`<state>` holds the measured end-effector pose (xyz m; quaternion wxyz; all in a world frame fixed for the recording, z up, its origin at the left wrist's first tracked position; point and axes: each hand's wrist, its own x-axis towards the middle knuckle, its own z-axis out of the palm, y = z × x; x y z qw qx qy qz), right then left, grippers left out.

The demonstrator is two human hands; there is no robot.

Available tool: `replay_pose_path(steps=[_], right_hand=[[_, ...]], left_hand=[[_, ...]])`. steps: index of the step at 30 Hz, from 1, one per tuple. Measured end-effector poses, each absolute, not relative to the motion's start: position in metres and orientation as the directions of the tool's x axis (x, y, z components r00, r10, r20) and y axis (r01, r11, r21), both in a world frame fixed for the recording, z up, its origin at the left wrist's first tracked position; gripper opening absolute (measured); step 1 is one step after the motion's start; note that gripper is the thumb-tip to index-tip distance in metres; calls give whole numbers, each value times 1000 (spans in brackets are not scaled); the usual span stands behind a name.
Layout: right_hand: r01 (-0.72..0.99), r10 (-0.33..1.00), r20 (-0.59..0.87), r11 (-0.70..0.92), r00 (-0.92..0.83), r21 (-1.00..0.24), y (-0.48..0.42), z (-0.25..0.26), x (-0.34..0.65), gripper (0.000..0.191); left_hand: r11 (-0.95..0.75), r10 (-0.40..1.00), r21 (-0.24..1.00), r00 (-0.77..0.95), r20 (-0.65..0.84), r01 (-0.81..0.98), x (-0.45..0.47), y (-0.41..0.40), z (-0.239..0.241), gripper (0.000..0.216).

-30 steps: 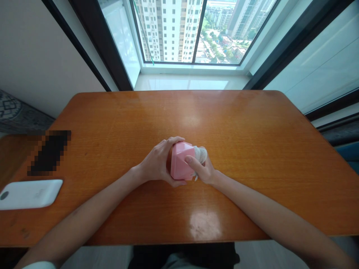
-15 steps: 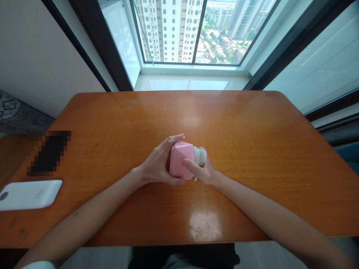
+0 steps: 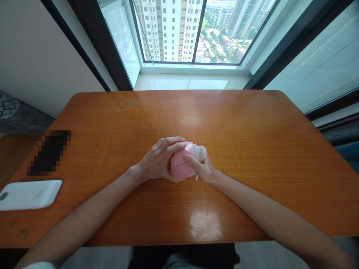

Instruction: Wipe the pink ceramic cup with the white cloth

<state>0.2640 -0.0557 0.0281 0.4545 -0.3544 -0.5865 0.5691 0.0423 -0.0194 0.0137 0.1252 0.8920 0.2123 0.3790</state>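
A pink faceted block point(image 3: 181, 167), boxy with a shiny surface, is held between my two hands over the middle of the table. Against its right side sits a wound bundle of whitish cord point(image 3: 199, 152), with a short loose end hanging below. My left hand point(image 3: 161, 158) is closed round the block's left side, fingers over the top and thumb beneath. The thumb of my right hand point(image 3: 204, 169) presses on the block's near face, while its other fingers are mostly hidden behind the cord and block.
The brown wooden table point(image 3: 238, 127) reaches toward a window. At its left lie a white smartphone-like slab point(image 3: 30, 195) and a dark pixelated patch point(image 3: 50, 153). The table's near edge is just in front of my body.
My left hand has closed further round the pink block, its fingers now bent over the top and its thumb tucked lower. The right hand has barely moved.
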Motion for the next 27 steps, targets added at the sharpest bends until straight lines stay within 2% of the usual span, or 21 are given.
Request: replay_pose_path(steps=[7, 12, 17, 20, 22, 24, 27], right_hand=[[-71, 921, 152, 135, -358, -988, -59, 21, 268, 58], [-49, 921, 137, 129, -366, -991, -59, 25, 266, 57], [-13, 918, 158, 165, -365, -986, -59, 24, 265, 54], [-19, 915, 157, 161, -371, -987, -59, 26, 265, 53], [-35, 910, 153, 151, -385, -988, -59, 30, 265, 52], [-60, 905, 155, 143, -397, -988, -59, 33, 265, 52], [-97, 898, 164, 136, -409, -986, -57, 34, 265, 52]], left_hand=[[-806, 563, 545, 584, 584, 231, 47, -24, 21, 117], [-613, 714, 750, 579, 394, 247, 49, -28, 29, 110], [-518, 750, 827, 581, 316, 219, 50, -29, 29, 100], [-523, 752, 820, 579, 316, 231, 49, -29, 23, 103], [-570, 732, 787, 581, 356, 236, 46, -27, 18, 116], [-657, 681, 715, 595, 426, 239, 42, -23, 13, 134], [-797, 572, 536, 631, 524, 278, 36, -16, 10, 153]])
